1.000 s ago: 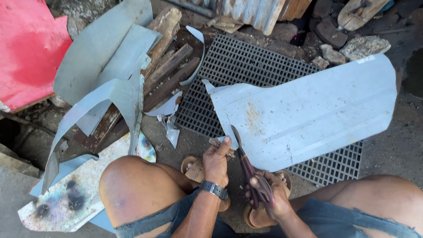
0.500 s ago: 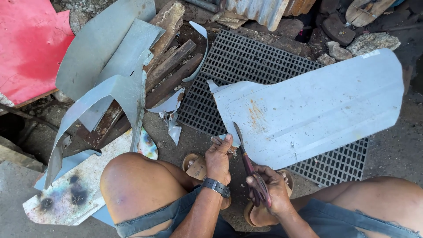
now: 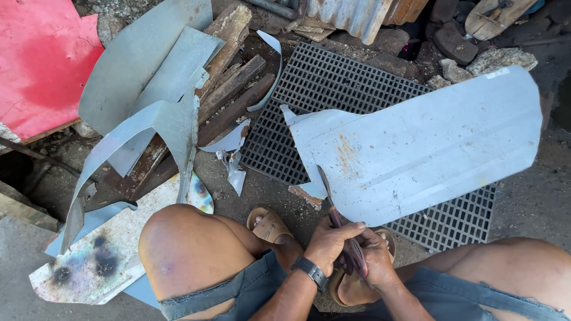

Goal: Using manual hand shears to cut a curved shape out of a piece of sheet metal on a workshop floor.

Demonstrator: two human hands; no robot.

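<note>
Dirt ground here is littered with scrap, plus a black metal grate [image 3: 333, 83] lying flat on it. Both hands meet low in the middle: left hand [image 3: 334, 245] and right hand [image 3: 373, 260] have their fingers clenched around the dark-handled tin snips [image 3: 340, 223], blades biting the near-left edge of the big grey sheet-metal panel [image 3: 428, 142] on the grate. Curled grey offcuts [image 3: 148, 119] sit far left.

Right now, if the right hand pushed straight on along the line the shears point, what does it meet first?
The right hand grips the shears, blades aimed up-frame. First in line is the grey metal sheet, whose near edge is already at the blades; the black grating lies beyond. Depth is unclear.
</note>
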